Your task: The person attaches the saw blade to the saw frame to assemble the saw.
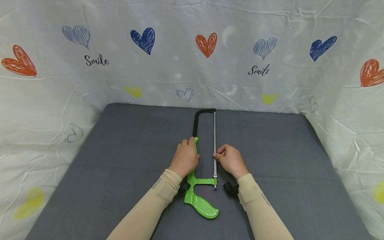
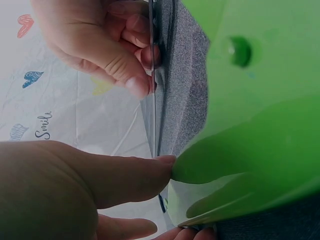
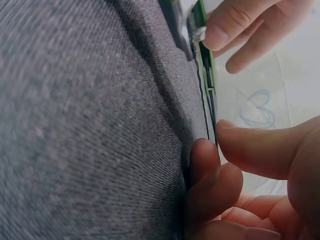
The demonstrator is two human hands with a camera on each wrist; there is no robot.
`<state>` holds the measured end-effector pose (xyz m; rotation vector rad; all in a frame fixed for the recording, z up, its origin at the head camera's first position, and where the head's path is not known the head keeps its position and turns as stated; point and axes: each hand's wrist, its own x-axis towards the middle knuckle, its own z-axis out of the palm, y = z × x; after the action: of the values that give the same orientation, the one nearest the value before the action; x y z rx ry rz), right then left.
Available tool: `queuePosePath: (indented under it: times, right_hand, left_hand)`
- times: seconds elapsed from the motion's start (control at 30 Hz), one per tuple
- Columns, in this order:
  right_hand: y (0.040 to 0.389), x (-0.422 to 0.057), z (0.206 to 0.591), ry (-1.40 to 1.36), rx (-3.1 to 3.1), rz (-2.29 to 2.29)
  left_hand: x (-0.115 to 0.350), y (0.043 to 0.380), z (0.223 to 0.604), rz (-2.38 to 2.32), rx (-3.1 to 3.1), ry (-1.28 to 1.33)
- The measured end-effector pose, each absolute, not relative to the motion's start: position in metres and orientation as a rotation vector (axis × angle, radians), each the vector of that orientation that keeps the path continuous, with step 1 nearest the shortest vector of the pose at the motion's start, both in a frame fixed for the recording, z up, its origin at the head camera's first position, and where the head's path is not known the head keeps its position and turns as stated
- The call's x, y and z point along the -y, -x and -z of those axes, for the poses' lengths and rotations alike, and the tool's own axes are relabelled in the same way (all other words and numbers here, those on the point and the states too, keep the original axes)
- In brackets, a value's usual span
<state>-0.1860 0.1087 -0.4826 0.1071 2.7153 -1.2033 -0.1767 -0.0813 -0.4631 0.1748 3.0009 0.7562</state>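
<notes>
Green hacksaw (image 1: 201,173) | left hand (image 1: 186,158) grips frame | right hand (image 1: 230,160) pinches blade (image 1: 214,143)

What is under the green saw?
The grey mat lies under the hacksaw. The left hand covers part of the frame; whatever is beneath the mat is hidden.
</notes>
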Motion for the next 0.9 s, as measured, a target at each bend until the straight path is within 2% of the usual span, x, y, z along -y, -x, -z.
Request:
queuePosePath:
  times: [0.63,0.9]
  right_hand:
    - [0.182,-0.104,0.486,-0.132,-2.734,1.211]
    - [0.164,-0.111,0.484,-0.099,-2.719,1.234]
  left_hand:
    - [0.095,0.169,0.452,-0.685,-2.775,-0.108]
    - [0.102,0.161,0.454,-0.697,-2.740,-0.154]
